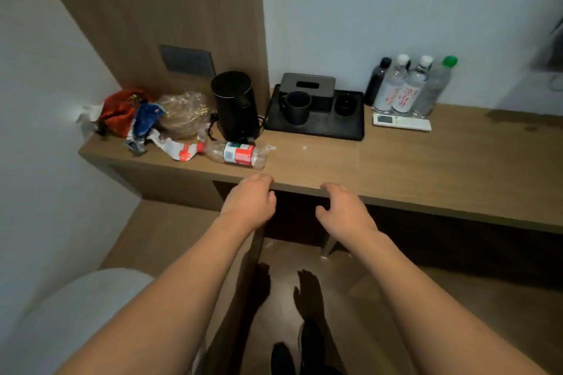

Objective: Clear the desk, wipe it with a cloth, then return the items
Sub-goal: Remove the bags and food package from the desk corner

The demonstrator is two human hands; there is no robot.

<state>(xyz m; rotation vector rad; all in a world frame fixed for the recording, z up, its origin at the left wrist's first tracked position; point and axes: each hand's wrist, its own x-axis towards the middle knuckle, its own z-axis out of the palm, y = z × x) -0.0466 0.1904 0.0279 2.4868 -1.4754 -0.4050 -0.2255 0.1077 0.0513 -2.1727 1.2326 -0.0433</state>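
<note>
The wooden surface [396, 161] carries a black kettle [235, 105] and a lying plastic bottle [237, 154]. Left hand [248, 202] and right hand [345, 210] hover at its front edge, each grip loosely curled, holding nothing.

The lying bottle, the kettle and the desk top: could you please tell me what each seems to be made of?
Lying bottle: thin clear plastic, since the desk shows through it and its body looks dented.
Kettle: black with a smooth matte finish; plastic or coated metal, which the picture leaves open.
Desk top: light wood-grain surface with a low sheen, possibly laminate or veneer.
</note>
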